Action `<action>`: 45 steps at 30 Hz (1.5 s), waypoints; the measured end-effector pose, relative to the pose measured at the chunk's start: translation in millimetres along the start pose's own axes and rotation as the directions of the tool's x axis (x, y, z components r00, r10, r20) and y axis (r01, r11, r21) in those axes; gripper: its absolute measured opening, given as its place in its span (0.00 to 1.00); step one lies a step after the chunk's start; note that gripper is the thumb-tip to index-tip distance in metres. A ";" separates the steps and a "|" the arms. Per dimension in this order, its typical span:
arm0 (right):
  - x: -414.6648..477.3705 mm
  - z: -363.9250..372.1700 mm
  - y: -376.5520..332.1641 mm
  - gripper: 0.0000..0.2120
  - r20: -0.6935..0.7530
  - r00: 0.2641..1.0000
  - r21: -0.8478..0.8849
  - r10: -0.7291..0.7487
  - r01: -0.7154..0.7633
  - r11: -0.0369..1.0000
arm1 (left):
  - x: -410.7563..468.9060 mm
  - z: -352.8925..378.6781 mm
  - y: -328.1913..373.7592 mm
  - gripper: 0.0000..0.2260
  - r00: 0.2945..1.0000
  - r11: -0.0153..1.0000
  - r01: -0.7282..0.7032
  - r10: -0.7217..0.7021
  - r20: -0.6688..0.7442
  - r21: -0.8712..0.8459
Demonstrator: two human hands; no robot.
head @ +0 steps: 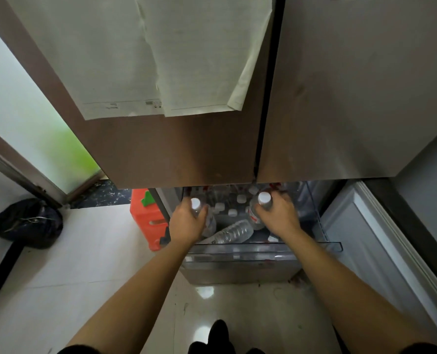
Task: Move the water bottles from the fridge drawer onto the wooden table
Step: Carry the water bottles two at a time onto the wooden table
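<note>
Both arms reach from the bottom of the frame up to the open fridge drawer point(263, 249) at centre. The left hand point(186, 222) is wrapped around the neck of a clear water bottle point(196, 206) with a white cap, fingers closed on it at the drawer's left side. The right hand point(278, 213) is clamped likewise on a second bottle point(263, 200) — white cap up, red-and-white label showing below the fingers — toward the drawer's right side. Both held bottles stand roughly upright, their lower parts still inside the drawer.

Between the 2 hands, lower in the drawer, another clear bottle point(235, 232) lies on its side. Behind it, in the shadow under the fridge doors point(186, 149), several more white caps point(241, 199) show; their count is hard to tell.

2 sheets of paper point(146, 54) hang on the left door at the top of the frame. An orange plastic container point(148, 221) stands just left of the drawer, and a dark bag point(28, 222) sits on the pale tiled floor point(84, 264) at the left edge. The wooden table is not in view.
</note>
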State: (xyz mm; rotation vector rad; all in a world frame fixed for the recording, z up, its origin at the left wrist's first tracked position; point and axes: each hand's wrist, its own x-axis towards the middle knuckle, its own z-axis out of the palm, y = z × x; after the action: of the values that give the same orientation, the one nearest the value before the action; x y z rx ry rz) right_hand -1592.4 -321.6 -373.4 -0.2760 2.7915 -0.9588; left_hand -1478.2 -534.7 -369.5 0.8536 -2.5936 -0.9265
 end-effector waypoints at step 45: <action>-227.7 58.7 -168.3 0.33 -0.154 0.538 0.336 -0.829 0.818 0.468 | -264.9 -225.6 -57.3 0.26 0.580 0.934 0.196 -0.357 -0.732 -0.300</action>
State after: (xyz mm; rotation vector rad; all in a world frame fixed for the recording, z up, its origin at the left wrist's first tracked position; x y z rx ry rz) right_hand -1339.3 -434.0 -290.4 -1.6803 2.2589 -1.5968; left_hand -1148.4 -521.2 -245.4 1.2815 -1.6071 -0.6321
